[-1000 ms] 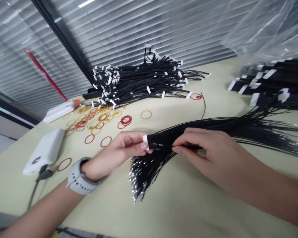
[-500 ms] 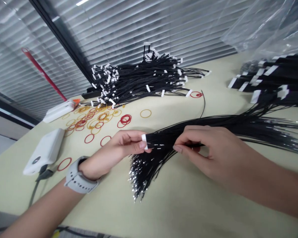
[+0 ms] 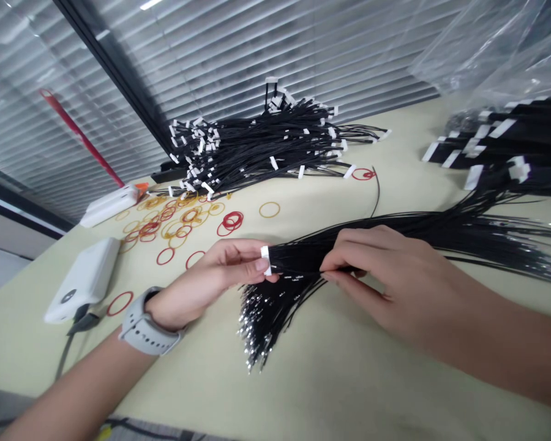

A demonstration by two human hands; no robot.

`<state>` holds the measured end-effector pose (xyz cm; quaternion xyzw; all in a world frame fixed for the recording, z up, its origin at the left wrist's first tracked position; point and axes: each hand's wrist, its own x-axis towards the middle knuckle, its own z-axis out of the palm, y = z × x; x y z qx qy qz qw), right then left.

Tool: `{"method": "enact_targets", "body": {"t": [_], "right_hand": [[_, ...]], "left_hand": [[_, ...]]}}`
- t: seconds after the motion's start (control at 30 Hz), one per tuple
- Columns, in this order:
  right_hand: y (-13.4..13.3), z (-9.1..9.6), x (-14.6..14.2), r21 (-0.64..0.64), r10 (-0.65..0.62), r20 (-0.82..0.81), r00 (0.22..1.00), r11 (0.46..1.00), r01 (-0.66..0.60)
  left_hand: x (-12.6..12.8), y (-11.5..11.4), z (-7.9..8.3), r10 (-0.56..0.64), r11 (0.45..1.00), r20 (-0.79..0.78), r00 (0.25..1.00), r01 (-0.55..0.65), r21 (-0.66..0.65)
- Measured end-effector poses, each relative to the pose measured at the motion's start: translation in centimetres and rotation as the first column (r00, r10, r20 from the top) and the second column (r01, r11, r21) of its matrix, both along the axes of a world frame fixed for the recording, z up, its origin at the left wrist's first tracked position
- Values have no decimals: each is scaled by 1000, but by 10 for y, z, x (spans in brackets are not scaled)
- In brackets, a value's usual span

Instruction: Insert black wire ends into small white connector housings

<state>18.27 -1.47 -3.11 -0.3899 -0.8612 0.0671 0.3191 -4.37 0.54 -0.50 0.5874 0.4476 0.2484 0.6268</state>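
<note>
My left hand [image 3: 220, 272], with a grey watch on the wrist, pinches a small white connector [image 3: 266, 260] between thumb and fingers. Black wires run from that connector to the right. My right hand [image 3: 386, 275] is closed in a pinch on those black wires [image 3: 303, 260] just right of the connector. Under both hands lies a loose bundle of black wires with shiny metal tips [image 3: 261, 318], fanning toward me and stretching away to the right [image 3: 487, 229].
A heap of finished black wire harnesses with white connectors [image 3: 266, 150] lies at the back. Red and yellow rubber bands [image 3: 183, 223] are scattered on the beige table [image 3: 330, 380]. Two white devices [image 3: 82, 278] sit at the left. More black bundles [image 3: 509, 153] and clear bags are at the right.
Both hands have shifted slightly up and left with the connector and wires. The grips are the same.
</note>
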Motion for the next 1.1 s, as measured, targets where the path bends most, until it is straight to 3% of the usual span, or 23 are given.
{"method": "enact_targets", "body": {"t": [0.17,0.33,0.63,1.1], "right_hand": [[-2,-2,2,155,-5,62,998,988,-5],[0,-3,4,219,-31,89,996,976,11],[-2,-4,5,183,9,130,991,983,-33],[-6,3,-1,230,-15,-50,999,973,26]], "left_hand": [[2,0,2,-8,1000,-14,1000,9,7],[3,0,4,-15,1000,-24,1000,15,10],[4,0,4,-11,1000,-4,1000,11,7],[4,0,5,-54,999,-16,998,54,6]]}}
